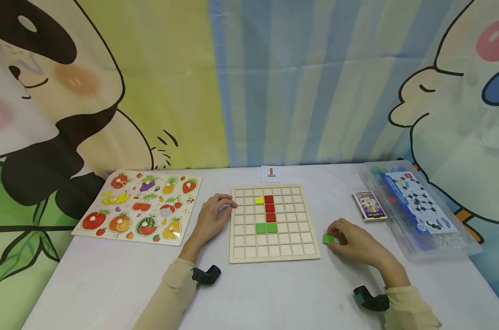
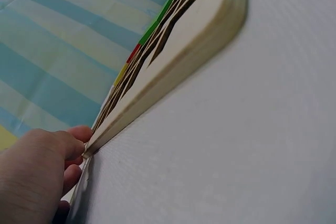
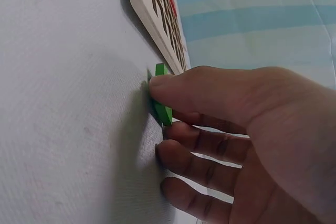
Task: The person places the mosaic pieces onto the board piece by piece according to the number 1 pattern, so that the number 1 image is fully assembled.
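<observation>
A wooden grid board (image 1: 274,257) lies flat mid-table. On it are a yellow tile (image 1: 259,200) whose cell is partly filled, a column of red tiles (image 1: 269,208) and two green tiles (image 1: 272,227) side by side below. My left hand (image 1: 211,217) lies at the board's upper left edge, fingertips touching it; the left wrist view shows the fingers (image 2: 68,142) at the board's far end. Right of the board, my right hand (image 1: 354,242) pinches a loose green square tile (image 1: 328,239) between thumb and fingers. In the right wrist view that tile (image 3: 164,114) stands tilted, low against the tabletop.
A small pattern card (image 1: 271,174) lies behind the board. Left is a fruit picture puzzle board (image 1: 138,207). To the right are a small card box (image 1: 369,206) and a clear plastic case (image 1: 435,245) with a blue-edged leaflet (image 1: 418,201) on top. A printed curtain hangs behind the table.
</observation>
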Demonstrator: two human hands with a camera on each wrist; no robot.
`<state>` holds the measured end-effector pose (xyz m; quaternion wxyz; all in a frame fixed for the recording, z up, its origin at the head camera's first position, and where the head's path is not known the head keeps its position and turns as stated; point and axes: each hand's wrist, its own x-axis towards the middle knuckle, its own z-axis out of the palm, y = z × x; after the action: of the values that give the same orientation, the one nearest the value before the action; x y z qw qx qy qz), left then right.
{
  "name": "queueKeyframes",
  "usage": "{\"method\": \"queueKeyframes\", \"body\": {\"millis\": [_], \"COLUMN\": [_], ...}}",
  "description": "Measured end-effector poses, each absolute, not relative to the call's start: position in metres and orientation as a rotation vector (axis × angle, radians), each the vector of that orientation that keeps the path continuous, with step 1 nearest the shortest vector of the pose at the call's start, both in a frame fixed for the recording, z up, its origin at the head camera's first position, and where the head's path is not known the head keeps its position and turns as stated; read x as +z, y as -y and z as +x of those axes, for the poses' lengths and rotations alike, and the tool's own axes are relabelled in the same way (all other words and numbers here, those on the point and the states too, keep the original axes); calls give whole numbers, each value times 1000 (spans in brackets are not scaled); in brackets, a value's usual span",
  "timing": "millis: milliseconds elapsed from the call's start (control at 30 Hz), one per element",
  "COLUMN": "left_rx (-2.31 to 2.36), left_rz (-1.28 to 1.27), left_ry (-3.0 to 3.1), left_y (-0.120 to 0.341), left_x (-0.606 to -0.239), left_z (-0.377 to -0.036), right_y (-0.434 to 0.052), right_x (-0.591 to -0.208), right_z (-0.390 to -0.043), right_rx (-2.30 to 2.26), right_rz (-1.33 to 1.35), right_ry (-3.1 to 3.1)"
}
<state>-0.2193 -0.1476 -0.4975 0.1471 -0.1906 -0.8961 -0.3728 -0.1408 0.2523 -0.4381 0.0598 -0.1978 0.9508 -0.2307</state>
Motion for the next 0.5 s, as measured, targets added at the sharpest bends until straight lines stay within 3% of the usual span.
{"method": "queueKeyframes", "body": {"millis": [267,500], "left_rx": [-1021,-998], "left_rz": [-569,-548], "left_ry": [2588,2592], "left_y": [147,148], "left_x": [-497,-498], "left_z": [-224,-223], "right_y": [-255,-249], "right_x": [-445,-444], "right_z": [-141,-149], "right_rx": [-847,-879], "right_rz": [-501,-630], "right_ry": [-2843,-2924]}}
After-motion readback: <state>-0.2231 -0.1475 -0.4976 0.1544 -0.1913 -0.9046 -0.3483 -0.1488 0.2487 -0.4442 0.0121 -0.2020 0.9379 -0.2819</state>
